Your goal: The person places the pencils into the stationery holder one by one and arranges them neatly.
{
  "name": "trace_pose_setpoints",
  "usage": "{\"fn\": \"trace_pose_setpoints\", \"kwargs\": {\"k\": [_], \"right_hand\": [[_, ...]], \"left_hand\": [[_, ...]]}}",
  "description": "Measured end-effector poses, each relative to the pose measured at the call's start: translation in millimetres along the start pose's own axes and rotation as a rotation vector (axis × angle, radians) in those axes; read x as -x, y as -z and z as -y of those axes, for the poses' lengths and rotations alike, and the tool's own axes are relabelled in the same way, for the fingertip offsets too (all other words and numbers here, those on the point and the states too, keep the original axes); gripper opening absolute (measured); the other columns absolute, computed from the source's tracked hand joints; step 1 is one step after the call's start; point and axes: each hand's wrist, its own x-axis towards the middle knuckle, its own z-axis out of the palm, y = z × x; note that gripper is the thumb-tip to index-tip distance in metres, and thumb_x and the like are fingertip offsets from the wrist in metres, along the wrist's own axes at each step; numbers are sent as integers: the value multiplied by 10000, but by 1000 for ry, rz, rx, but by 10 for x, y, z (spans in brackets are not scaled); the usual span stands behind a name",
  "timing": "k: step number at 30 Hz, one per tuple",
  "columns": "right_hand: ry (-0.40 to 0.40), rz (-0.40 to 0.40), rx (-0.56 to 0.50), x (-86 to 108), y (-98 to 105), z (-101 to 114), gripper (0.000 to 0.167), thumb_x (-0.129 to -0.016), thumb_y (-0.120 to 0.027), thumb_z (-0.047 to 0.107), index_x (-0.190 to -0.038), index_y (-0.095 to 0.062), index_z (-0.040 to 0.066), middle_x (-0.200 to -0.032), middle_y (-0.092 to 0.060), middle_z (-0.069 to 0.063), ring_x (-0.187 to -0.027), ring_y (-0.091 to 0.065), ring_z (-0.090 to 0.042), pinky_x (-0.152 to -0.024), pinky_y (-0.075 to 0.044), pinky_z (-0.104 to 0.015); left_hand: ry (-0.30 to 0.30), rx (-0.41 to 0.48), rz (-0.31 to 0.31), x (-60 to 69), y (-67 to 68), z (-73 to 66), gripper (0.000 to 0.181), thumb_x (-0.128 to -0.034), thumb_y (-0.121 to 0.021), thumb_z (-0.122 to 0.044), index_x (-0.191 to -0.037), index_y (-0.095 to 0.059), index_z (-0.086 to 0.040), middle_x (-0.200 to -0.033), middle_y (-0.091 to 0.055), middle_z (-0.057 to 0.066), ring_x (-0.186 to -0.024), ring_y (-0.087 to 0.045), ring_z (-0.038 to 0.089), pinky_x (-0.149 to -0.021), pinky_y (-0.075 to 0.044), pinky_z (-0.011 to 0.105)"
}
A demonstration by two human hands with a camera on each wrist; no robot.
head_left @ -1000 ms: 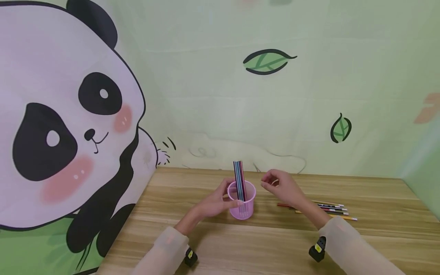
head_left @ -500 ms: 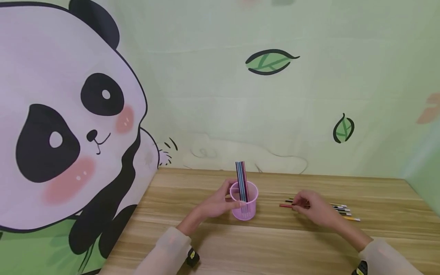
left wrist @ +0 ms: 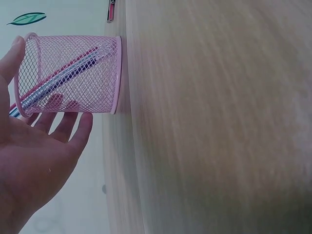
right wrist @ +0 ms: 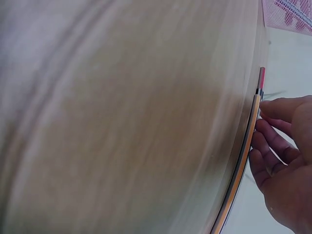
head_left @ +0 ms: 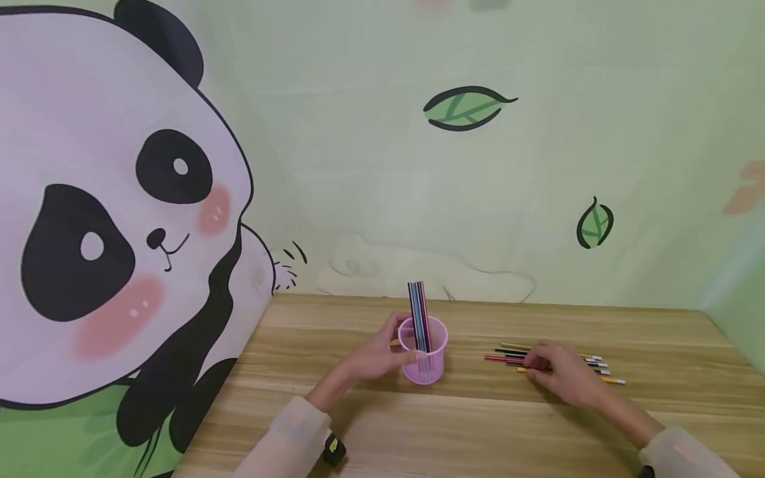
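My left hand (head_left: 373, 355) grips a pink mesh pen cup (head_left: 441, 362), thumb on the near side and fingers round the back. Several striped pencils (head_left: 418, 312) lean together in the cup and stick up over its rim. To the right, my right hand (head_left: 564, 375) is down at a loose group of pencils lying on the table, fingers bent. In the right wrist view its thumb and fingertips touch or nearly touch the pencils beside an orange pencil (right wrist: 242, 161); whether they pinch one is hidden. A red pencil (head_left: 495, 358) pokes out left of the hand.
The wooden table (head_left: 430, 431) meets a pale green backdrop (head_left: 358, 166) at its back edge. A large panda picture (head_left: 179, 99) fills the left side. A black wrist camera (head_left: 334, 449) hangs at the left sleeve.
My right hand has come down from near the cup to the pencils on the right, then shifted slightly right and nearer. My left hand and the cup stay almost still.
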Motion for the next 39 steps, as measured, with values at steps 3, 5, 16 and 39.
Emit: {"fn": "trace_pose_setpoints", "kwargs": {"k": [3, 5, 16, 39], "right_hand": [[-4, 14, 8, -2, -25, -6, 162, -890, -825, 9, -922, -727, 134, -883, -616, 104, -804, -589, -22, -684, -561, -279], [-10, 23, 13, -2, -36, -6, 166, -892, -825, 11, -916, -723, 140, -879, -611, 104, -800, -584, -23, -680, -557, -278], [60, 47, 44, -1, -3, -6, 192, -884, -811, -26, -880, -715, 141, -849, -572, 102, -758, -537, -5, -626, -510, -244], [122, 94, 112, -68, -25, 19, 238, -865, -793, -29, -829, -635, 145, -826, -540, 100, -731, -488, -6, -605, -483, -254]], "left_hand": [[-3, -2, 3, 10, -3, 3, 697, -976, -776, -236, -1523, -356, -135, -1518, -496, 105, -1447, -467, 302, -1199, -427, 483], [-9, -4, 5, 13, -3, 4, 693, -980, -771, -237, -1520, -355, -115, -1514, -496, 121, -1447, -464, 319, -1198, -427, 492], [9, -24, 3, -17, 6, -35, 685, -977, -779, -241, -1515, -362, -168, -1498, -510, 59, -1438, -475, 251, -1180, -447, 404], [-20, 8, 16, 0, 5, 0, 689, -985, -764, -213, -1524, -344, -120, -1552, -472, 131, -1463, -452, 325, -1205, -415, 511]]}}
